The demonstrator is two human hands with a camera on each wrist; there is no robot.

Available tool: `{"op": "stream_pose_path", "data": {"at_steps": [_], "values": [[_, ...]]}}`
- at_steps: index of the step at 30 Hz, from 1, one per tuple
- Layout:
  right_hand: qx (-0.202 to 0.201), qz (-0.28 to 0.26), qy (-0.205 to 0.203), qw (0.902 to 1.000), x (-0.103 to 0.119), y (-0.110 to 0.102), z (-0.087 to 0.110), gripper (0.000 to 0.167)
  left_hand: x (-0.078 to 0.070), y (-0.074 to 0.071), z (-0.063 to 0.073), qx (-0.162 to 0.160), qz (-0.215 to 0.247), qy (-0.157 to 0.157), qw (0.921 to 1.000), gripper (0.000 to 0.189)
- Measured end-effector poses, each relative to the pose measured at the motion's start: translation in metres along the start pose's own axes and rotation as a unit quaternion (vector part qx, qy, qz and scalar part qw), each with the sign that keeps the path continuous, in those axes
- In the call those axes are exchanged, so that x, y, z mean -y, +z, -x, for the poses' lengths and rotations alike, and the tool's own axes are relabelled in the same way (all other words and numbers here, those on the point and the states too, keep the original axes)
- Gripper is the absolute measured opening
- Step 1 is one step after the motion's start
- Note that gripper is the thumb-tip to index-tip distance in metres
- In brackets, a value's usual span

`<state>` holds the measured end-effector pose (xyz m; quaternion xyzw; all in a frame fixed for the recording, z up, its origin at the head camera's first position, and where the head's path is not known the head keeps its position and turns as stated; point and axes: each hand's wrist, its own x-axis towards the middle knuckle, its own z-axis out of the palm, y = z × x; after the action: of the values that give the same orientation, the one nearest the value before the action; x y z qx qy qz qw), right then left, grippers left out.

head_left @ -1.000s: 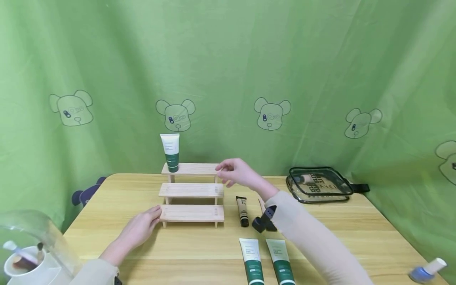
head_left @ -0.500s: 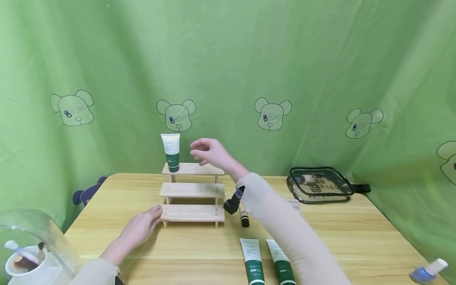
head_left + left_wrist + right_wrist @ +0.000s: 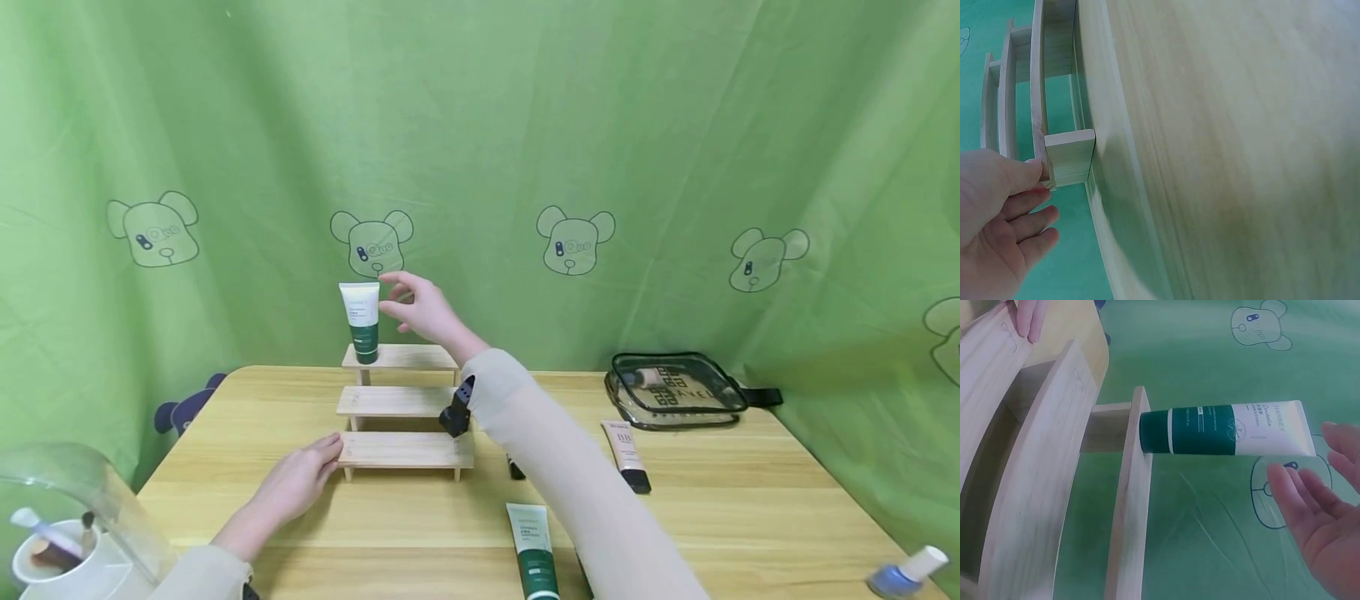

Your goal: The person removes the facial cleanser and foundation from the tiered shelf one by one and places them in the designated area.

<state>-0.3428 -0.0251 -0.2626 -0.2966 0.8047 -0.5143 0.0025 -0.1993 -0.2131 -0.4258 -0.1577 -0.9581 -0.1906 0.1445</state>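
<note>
A green-and-white squeeze tube [image 3: 363,321] stands upright on its cap at the left end of the top step of a three-tier wooden stand [image 3: 405,448]. My right hand [image 3: 423,308] is just right of the tube's white upper end, thumb and fingers apart. In the right wrist view a gap shows between those fingers [image 3: 1300,487] and the tube [image 3: 1229,430]. My left hand [image 3: 296,477] holds the left end of the lowest step, pinching its edge between thumb and forefinger, as the left wrist view shows [image 3: 1004,200].
Another green-and-white tube [image 3: 534,550] lies near the front, with one more mostly behind my right sleeve. A pink BB cream tube [image 3: 624,454] and a clear zip pouch [image 3: 675,392] are at right. Nail polish [image 3: 907,573] and a brush holder [image 3: 56,554] flank the table.
My right hand has moved left and up from the stand's right end to beside the standing tube. The left hand has stayed on the lowest step.
</note>
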Motion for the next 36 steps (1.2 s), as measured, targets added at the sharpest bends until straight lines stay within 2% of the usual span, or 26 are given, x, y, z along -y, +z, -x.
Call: {"op": "stream_pose_path", "data": {"at_steps": [10, 16, 20, 28, 36], "values": [[-0.028, 0.027, 0.011, 0.9992, 0.005, 0.015, -0.007, 0.049, -0.001, -0.001, 0.000, -0.003, 0.000, 0.001, 1.0000, 0.032], [-0.039, 0.045, 0.019, 0.9981, 0.003, 0.018, -0.008, 0.044, -0.002, -0.002, 0.000, -0.002, 0.002, 0.000, 1.0000, 0.032], [-0.062, 0.039, 0.009, 0.9973, 0.001, 0.019, -0.007, 0.036, -0.001, -0.001, 0.001, -0.003, 0.002, 0.001, 1.0000, 0.032], [-0.123, 0.029, -0.022, 0.9918, -0.004, 0.021, -0.004, 0.010, -0.001, -0.001, 0.001, -0.007, 0.000, 0.006, 1.0000, 0.032], [-0.154, 0.024, -0.047, 0.9867, -0.007, 0.019, 0.010, 0.007, -0.001, -0.001, 0.001, -0.006, 0.003, 0.008, 0.9999, 0.032]]}}
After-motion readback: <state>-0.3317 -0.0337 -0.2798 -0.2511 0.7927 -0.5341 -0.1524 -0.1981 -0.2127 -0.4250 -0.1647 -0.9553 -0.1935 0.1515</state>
